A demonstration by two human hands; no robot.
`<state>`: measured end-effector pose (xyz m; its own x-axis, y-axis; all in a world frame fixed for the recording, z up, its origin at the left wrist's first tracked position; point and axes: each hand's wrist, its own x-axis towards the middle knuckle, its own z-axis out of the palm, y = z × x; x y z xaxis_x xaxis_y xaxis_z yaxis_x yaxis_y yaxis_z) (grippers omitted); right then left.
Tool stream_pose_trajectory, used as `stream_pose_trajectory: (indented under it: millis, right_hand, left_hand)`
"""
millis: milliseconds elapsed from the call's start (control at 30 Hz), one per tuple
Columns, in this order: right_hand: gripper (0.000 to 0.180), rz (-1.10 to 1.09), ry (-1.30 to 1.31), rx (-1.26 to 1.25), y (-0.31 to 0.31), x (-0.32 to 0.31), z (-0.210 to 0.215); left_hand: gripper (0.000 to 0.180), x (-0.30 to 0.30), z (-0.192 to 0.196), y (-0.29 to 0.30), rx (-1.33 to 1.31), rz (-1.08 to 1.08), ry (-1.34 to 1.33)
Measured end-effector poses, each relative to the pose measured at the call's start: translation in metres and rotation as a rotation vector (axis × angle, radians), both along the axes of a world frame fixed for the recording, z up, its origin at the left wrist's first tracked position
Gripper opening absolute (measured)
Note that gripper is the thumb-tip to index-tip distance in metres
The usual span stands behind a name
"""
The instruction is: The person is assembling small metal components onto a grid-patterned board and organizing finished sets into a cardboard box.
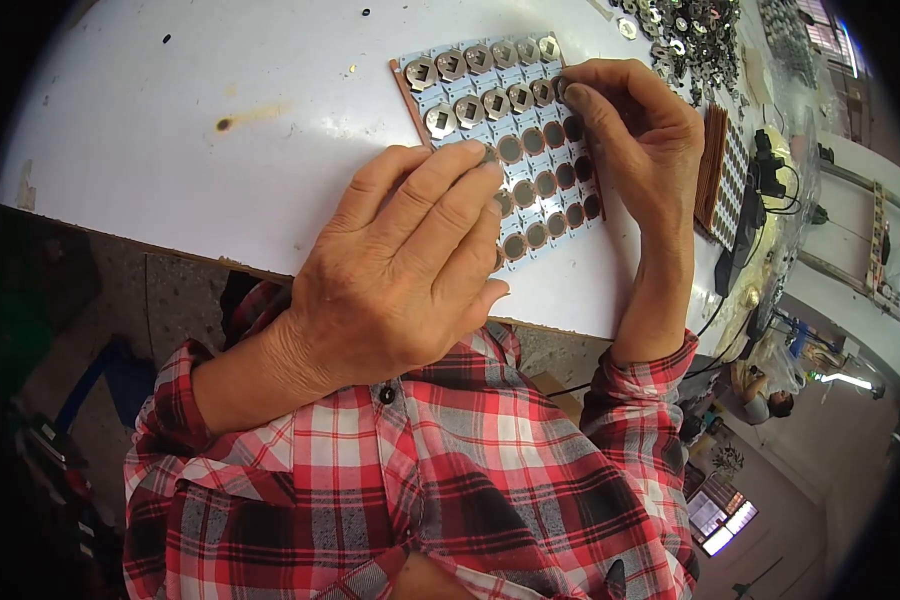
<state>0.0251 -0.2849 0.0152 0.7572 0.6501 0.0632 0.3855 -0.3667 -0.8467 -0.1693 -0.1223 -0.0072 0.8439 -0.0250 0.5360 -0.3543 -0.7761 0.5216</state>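
Note:
A light-blue circuit board panel (515, 80) lies on the white table, carrying rows of round dark pads. Silvery metal clips (495, 102) with square cut-outs sit on its two far rows; the nearer rows show bare pads. My right hand (640, 125) pinches a small metal clip (563, 88) between thumb and index finger at the right end of the second row. My left hand (400, 250) rests over the panel's left nearer part, its fingers stretched out onto the board and its thumb apart. It hides several pads, and what is under the palm cannot be seen.
A heap of loose metal clips (685, 40) covers the table's far right. Stacked brown-edged panels (718, 175) stand right of my right forearm, beside black cables (770, 175). The table's front edge (160, 243) runs just before my body. Another person (760, 395) is farther off at right.

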Motion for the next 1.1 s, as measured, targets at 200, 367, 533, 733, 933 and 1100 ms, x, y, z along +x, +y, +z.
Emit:
stream_pose_trajectory:
  millis: [200,367,533,733,933,1100]
  right_hand:
    - [0.018,0.081,0.076,0.033,-0.003,0.011,0.006]
    - [0.024,-0.278,-0.219,0.068,0.000,0.021,0.004]
    - [0.029,-0.145,-1.065,-0.346,-0.004,0.050,-0.010]
    - [0.019,-0.176,-0.529,-0.234,-0.001,0.026,0.004]
    - [0.021,-0.124,-0.047,0.126,0.012,-0.009,0.023]
    - [0.018,0.040,0.378,0.164,0.024,-0.049,0.027]
  left_hand:
    - [0.050,0.001,0.003,0.001,0.023,-0.004,0.011]
    - [0.050,0.001,0.001,0.001,0.035,0.006,0.001]
    - [0.048,0.001,0.010,0.003,0.041,0.012,0.044]
    - [0.054,0.005,0.013,0.007,-0.009,0.011,0.112]
    - [0.047,0.003,-0.003,0.007,-0.057,0.024,-0.041]
    - [0.035,-0.002,-0.011,-0.003,-0.009,0.056,-0.149]
